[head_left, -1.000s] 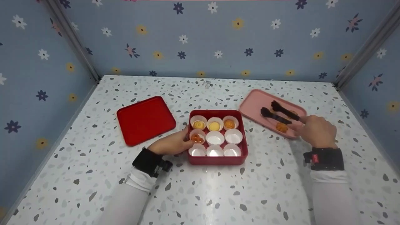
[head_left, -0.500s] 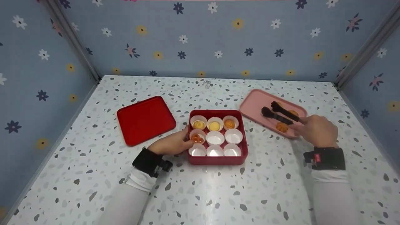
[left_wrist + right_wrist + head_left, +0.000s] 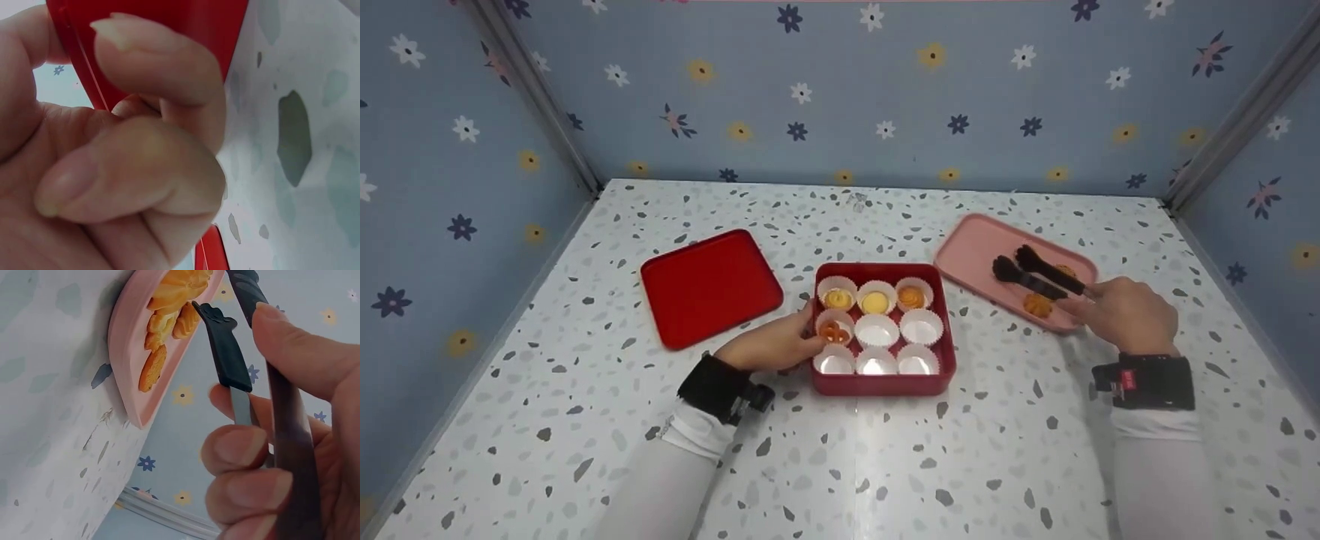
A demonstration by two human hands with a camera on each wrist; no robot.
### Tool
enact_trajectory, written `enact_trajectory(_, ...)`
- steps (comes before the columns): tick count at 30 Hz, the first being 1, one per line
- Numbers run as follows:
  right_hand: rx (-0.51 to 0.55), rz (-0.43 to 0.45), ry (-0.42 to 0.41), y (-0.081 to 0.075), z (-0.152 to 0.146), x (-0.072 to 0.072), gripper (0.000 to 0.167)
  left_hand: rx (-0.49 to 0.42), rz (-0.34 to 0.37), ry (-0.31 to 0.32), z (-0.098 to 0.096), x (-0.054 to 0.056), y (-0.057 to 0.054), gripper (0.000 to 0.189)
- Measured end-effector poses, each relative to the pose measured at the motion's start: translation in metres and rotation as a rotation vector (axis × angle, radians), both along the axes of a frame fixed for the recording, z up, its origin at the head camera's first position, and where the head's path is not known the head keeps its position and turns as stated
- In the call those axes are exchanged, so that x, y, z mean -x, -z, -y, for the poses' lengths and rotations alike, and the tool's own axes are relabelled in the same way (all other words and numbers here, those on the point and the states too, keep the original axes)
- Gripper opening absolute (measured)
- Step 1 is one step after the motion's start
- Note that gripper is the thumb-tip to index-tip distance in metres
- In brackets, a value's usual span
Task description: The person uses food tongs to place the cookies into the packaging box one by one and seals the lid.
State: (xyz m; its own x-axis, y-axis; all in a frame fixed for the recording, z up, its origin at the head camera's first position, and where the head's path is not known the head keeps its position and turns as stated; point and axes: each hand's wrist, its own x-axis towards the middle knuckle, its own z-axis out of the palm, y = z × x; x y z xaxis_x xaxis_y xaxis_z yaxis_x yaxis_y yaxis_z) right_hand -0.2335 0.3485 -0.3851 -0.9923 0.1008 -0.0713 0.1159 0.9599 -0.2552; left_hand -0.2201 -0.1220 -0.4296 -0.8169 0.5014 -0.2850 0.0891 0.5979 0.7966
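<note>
My left hand [image 3: 772, 345] grips the left wall of a red box [image 3: 885, 385], thumb over the rim. White paper cups line the box in rows; the back row holds yellow and golden cookies, and a pretzel [image 3: 832, 332] lies in the middle-left cup. My right hand [image 3: 1132, 315] holds metal tongs [image 3: 289, 439] with black scalloped tips over a pink tray [image 3: 971, 247]. The tips stand apart with nothing between them. Several cookies [image 3: 180, 289] lie on the tray, partly hidden by the tongs in the head view; one ridged golden cookie [image 3: 1037, 304] shows near its front edge.
A red lid [image 3: 711, 289] lies flat on the speckled table [image 3: 840, 465], left of the box. Flower-patterned walls [image 3: 840, 97] enclose the table at the back and both sides.
My right hand has shifted slightly to the right with the tongs, whose tips stay apart above the pink tray. The left hand and the box have not moved.
</note>
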Motion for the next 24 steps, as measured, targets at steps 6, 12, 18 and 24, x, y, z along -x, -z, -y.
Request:
enact_trajectory(6, -0.005, 0.022, 0.008, -0.0019, 0.0005, -0.0014, 0.083, 0.003, 0.004, -0.004, 0.0001, -0.0006, -0.0009, 0.076)
enact_trajectory(12, -0.006, 0.021, 0.034, -0.0010, 0.0020, 0.0012, 0.081, -0.006, 0.010, -0.009, 0.0014, -0.0011, 0.0010, 0.075)
enact_trajectory(18, -0.022, 0.012, 0.041, -0.0014, 0.0019, 0.0023, 0.079, -0.007, 0.008, 0.001, 0.0009, -0.0007, 0.0008, 0.073)
enact_trajectory(24, -0.010, 0.029, 0.047, -0.0016, 0.0020, 0.0021, 0.081, -0.010, 0.008, 0.002, 0.0000, 0.0000, 0.0006, 0.075)
